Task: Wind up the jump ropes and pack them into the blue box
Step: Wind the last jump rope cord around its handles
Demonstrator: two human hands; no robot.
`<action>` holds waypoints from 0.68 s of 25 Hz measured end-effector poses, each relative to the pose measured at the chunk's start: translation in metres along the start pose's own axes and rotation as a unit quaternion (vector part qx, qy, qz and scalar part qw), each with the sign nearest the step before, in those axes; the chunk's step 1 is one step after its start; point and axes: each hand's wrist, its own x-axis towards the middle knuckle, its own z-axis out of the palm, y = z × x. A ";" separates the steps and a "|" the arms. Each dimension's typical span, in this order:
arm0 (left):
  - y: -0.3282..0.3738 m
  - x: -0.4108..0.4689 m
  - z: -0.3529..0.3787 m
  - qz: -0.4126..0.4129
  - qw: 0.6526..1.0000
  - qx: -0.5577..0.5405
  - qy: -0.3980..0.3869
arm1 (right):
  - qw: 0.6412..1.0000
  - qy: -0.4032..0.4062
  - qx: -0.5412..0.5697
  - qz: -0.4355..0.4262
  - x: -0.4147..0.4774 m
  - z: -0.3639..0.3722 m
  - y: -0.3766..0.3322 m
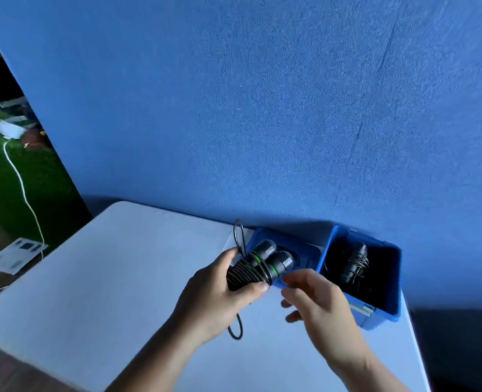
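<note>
Black, green-ringed jump rope [258, 267], two handles laid side by side with cord coiled round them: held just left of the blue box [375, 321], above the desk [121, 278], not yet packed. Left hand [220, 290]: grip clamped on the coiled handles, thumb across the near side and fingers behind, likely so the turns cannot slip loose; wrist raised, handle ends tilted up toward the box. One loose loop [240, 236] stands above this hand on the side away from the box and another [235, 331] hangs below it, so the winding looks close to done but not finished. Right hand [316, 301]: between the held rope and the box, fingers bent, thumb and forefinger close to the handle ends; the picture is blurred there, so whether its grip is on a strand or empty cannot be told. Its place suggests it is tucking or guiding the last cord. Second jump rope [356, 264]: already wound, lying inside the box against the dark bottom. Blue lid [309, 251]: flat on the desk, touching the box's left wall, presumably set aside to keep the box open. The box itself stands at the desk's far right corner, against the blue wall [262, 108].
</note>
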 end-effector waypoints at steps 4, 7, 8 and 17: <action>0.000 0.002 -0.003 -0.006 0.996 -0.080 -0.033 | 0.979 0.059 -0.140 -0.133 0.002 0.000 0.003; 0.006 0.002 -0.011 -0.020 0.988 -0.125 -0.087 | 0.861 -0.006 -0.378 -0.341 0.009 -0.005 -0.009; 0.008 0.003 -0.012 -0.025 0.984 -0.133 -0.113 | 0.819 -0.047 -0.437 -0.369 0.012 -0.001 -0.014; 0.003 0.013 -0.041 -0.117 0.937 -0.209 -0.255 | 0.855 -0.179 -0.388 -0.295 0.027 -0.002 -0.014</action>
